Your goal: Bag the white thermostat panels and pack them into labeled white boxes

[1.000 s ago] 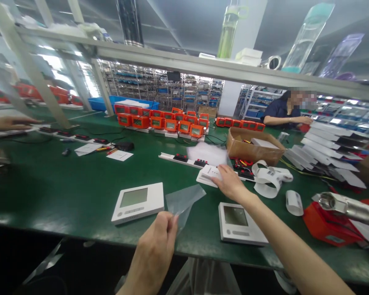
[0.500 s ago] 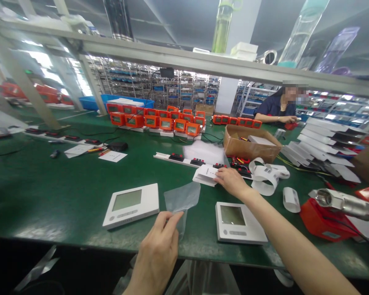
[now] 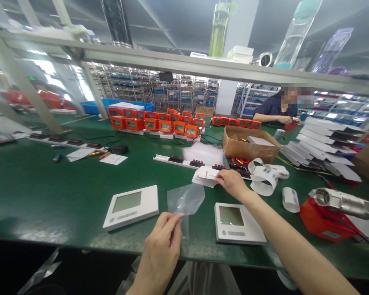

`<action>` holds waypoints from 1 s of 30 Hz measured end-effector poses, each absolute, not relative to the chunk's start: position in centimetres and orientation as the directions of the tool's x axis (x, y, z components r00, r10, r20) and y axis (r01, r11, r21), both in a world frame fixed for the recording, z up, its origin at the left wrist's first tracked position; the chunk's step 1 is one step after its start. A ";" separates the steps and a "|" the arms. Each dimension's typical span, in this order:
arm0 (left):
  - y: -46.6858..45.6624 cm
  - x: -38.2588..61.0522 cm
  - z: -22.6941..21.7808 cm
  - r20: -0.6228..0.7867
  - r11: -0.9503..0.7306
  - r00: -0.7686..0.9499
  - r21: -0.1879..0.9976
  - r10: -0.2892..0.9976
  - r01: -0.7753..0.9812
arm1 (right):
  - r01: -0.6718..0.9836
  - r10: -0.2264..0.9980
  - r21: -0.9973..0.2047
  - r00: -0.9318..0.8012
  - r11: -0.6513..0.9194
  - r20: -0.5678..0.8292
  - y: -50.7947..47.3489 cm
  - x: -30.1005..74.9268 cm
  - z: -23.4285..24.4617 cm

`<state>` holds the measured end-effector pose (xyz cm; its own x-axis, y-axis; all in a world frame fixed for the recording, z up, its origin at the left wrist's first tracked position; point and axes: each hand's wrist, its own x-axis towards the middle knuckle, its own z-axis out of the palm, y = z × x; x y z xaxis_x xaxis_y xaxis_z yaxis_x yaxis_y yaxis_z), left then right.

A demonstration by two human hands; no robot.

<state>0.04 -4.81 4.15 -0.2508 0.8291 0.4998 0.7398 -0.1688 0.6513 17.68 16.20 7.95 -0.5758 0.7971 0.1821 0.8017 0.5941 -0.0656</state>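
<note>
Thumb and fingers of my left hand [image 3: 166, 239] pinch the lower edge of a clear plastic bag [image 3: 186, 198] above the front of the bench. Farther forward, my right hand [image 3: 232, 183] grips the right end of a folded white printed leaflet [image 3: 204, 176]. To the left of the bag lies a white thermostat-like unit with a grey display [image 3: 132, 207]. A second such unit [image 3: 238, 223] lies right of my left hand, its right part beneath my right forearm.
A white rail with black-and-red connectors [image 3: 175, 159] runs behind the leaflet. Beyond stand orange-framed devices [image 3: 166, 126] and a cardboard box [image 3: 252, 144]. On the right are a label strip [image 3: 264, 180], a metal-nosed tool [image 3: 341, 203] and stacked white sheets [image 3: 322, 147]. A co-worker [image 3: 276, 108] sits behind.
The plastic bag has swung slightly right and spread wider in my left hand. My right hand stays almost where it was, with the leaflet tilted a little differently.
</note>
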 end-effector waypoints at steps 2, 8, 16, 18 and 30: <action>-4.8 0.1 4.1 0.503 -0.172 -0.254 0.654 0.826 0.737 | 0.794 0.795 -0.099 -0.577 0.600 0.188 16.3 17.8 8.1; -4.7 0.0 3.9 0.500 -0.194 -0.216 0.644 0.839 0.740 | 0.745 0.765 -0.179 -0.611 0.642 0.201 16.9 18.0 7.8; -4.7 0.2 3.7 0.483 -0.189 -0.228 0.669 0.845 0.719 | 0.683 0.751 -0.319 -0.626 0.657 0.208 18.3 18.4 7.6; -4.7 0.2 3.6 0.475 -0.182 -0.236 0.678 0.848 0.712 | 0.672 0.756 -0.351 -0.614 0.652 0.228 18.4 18.4 7.6; -4.7 0.1 4.4 0.344 -0.090 -0.334 0.803 0.877 0.590 | 0.513 0.781 -0.657 -0.043 0.553 0.623 14.7 18.9 10.3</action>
